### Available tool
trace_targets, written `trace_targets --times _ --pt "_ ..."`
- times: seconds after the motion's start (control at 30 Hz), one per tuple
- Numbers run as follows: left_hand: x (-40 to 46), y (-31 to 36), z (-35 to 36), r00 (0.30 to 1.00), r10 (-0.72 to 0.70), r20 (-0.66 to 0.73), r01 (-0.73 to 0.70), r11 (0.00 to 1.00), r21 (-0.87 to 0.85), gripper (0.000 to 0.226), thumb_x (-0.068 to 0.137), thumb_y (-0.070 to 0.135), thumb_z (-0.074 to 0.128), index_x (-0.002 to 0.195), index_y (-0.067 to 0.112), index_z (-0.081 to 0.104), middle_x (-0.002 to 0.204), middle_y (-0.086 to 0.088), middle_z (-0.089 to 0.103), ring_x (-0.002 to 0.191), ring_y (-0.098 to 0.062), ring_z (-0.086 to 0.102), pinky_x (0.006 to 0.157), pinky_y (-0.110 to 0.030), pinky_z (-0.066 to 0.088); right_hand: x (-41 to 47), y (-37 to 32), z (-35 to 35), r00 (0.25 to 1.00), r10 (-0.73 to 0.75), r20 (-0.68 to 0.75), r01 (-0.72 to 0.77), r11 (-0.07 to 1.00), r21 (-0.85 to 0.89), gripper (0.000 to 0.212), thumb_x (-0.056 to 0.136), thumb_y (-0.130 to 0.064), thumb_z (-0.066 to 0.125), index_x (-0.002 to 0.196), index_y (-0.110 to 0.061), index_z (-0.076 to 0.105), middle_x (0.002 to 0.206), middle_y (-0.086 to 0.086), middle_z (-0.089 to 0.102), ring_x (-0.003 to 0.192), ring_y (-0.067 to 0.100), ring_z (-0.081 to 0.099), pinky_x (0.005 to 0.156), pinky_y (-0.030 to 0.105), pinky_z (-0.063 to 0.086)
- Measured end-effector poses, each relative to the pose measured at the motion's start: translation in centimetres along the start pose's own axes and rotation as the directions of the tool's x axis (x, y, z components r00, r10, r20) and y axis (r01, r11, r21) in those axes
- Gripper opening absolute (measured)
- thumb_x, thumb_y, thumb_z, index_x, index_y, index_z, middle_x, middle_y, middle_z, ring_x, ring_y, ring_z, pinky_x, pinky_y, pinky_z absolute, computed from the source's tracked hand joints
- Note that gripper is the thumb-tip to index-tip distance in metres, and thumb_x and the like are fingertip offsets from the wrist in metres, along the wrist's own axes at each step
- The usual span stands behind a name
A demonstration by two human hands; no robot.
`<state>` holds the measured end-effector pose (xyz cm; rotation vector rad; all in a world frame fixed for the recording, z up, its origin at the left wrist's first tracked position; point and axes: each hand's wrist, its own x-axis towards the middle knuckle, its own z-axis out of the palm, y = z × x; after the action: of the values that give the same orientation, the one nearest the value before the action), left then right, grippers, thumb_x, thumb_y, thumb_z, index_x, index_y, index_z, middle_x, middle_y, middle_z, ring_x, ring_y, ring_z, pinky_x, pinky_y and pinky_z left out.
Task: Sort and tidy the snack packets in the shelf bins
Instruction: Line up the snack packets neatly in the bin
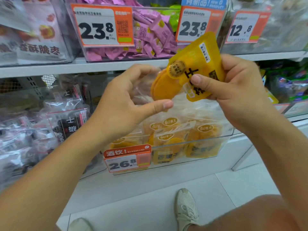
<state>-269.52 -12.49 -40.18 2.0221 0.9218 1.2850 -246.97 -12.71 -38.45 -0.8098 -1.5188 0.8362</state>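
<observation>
Setting: shop shelving seen from a head camera looking down, with clear plastic bins on two shelf levels.
Right hand (236, 87): grips a yellow mango packet (188, 72), thumb pressed across its front and fingers curled behind it.
Yellow mango packet: held up in the air in front of the upper shelf (116, 65) edge, tilted, directly above the mango bin (208, 147).
Left hand (126, 100): fingers curved and spread, thumb stretched toward the packet's lower clear edge; whether it actually touches or pinches the packet cannot be told.
Mango bin: clear bin on the lower level, holding more packets of yellow mango slices, with an orange price tag (127, 159) reading 26.8 clipped to its front.
Left neighbour: dark snack packets (66, 120) in clear wrappers, piled beside the mango bin.
Upper shelf: bin of small pink packets (150, 35) behind a 23.8 price card (101, 25).
Floor: pale tiles, with one light sneaker (186, 209) below.
</observation>
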Motion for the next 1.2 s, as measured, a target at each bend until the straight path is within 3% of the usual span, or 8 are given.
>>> trace_targets --times 0.13,0.23,0.37,0.5,0.7,0.93,1.1,1.2 --pt "0.7 0.7 -0.2 0.971 -0.104 -0.216 0.027 0.943 -0.33 0.049 0.065 0.016 0.085 0.106 0.02 0.06 0.088 -0.003 0.076 0.078 -0.022 0.075 0.067 -0.035 0.06 -0.5 0.6 0.8 0.99 0.137 0.014 -0.136 0.951 0.277 0.032 0.08 -0.011 0.069 0.111 -0.007 0.065 0.098 0.011 0.075 0.085 0.026 0.073 0.071 0.037 0.059" --pt "0.6 0.8 0.5 0.974 -0.195 -0.114 0.122 0.88 -0.459 0.035 0.072 0.018 0.076 0.104 0.018 0.062 0.09 -0.005 0.077 0.084 -0.025 0.075 0.069 -0.032 0.059 -0.3 0.8 1.4 0.983 0.183 0.024 -0.175 0.886 0.429 0.03 0.082 -0.012 0.066 0.112 -0.01 0.065 0.1 0.009 0.074 0.09 0.024 0.071 0.076 0.037 0.058" --pt "0.1 1.5 -2.0 0.987 -0.138 -0.088 0.121 0.976 -0.184 0.015 0.081 0.021 0.069 0.094 0.017 0.063 0.079 -0.003 0.075 0.07 -0.017 0.074 0.054 -0.024 0.055 0.1 0.5 1.5 0.992 0.101 0.077 -0.11 0.986 0.128 0.034 0.07 -0.015 0.078 0.103 -0.011 0.07 0.094 0.003 0.077 0.089 0.019 0.074 0.081 0.033 0.058" --pt "-1.0 2.9 -7.3 0.973 -0.069 0.218 -0.007 0.944 0.329 0.013 0.082 0.027 0.074 0.093 0.021 0.076 0.072 0.002 0.073 0.053 -0.009 0.062 0.049 -0.025 0.049 -0.1 -0.7 1.8 0.973 0.008 0.232 0.01 0.997 -0.078 0.041 0.066 -0.021 0.083 0.104 -0.013 0.071 0.081 0.003 0.075 0.073 0.023 0.069 0.077 0.038 0.056" --pt "-3.0 3.5 -8.6 0.998 0.04 0.053 -0.056 0.933 0.356 0.018 0.079 0.027 0.079 0.096 0.021 0.076 0.092 0.01 0.076 0.074 -0.01 0.073 0.069 -0.031 0.06 -0.5 -0.6 6.1 0.876 -0.012 0.482 0.261 0.853 -0.453 0.017 0.075 -0.024 0.086 0.075 -0.031 0.07 0.061 -0.021 0.062 0.05 0.003 0.055 0.05 0.009 0.038" --pt "-3.5 2.1 -8.8 0.996 -0.002 0.094 -0.047 0.857 0.514 0.015 0.077 0.029 0.083 0.086 0.018 0.079 0.073 0.012 0.073 0.062 0.006 0.062 0.059 -0.008 0.043 -0.1 0.9 9.1 0.886 0.112 0.45 0.278 0.649 -0.708 0.022 0.073 -0.033 0.086 0.069 -0.018 0.071 0.068 -0.001 0.069 0.065 0.012 0.062 0.063 0.034 0.052" --pt "-3.6 0.9 -7.8 0.992 -0.08 0.1 0.006 0.808 0.589 0.013 0.076 0.035 0.084 0.081 0.024 0.078 0.07 0.011 0.072 0.062 0.002 0.06 0.057 -0.008 0.04 0.0 0.3 8.8 0.899 0.103 0.425 0.159 0.828 -0.537 0.008 0.079 -0.031 0.082 0.08 -0.024 0.078 0.069 -0.005 0.071 0.061 0.007 0.064 0.058 0.028 0.051" --pt "-3.5 0.2 -7.7 0.987 -0.123 0.102 0.024 0.745 0.667 0.025 0.075 0.04 0.084 0.073 0.018 0.073 0.063 0.001 0.068 0.063 -0.012 0.06 0.062 -0.028 0.05 0.1 0.4 9.0 0.903 0.133 0.408 0.145 0.8 -0.582 0.009 0.077 -0.027 0.084 0.081 -0.021 0.079 0.071 -0.006 0.074 0.067 0.007 0.068 0.065 0.033 0.055"
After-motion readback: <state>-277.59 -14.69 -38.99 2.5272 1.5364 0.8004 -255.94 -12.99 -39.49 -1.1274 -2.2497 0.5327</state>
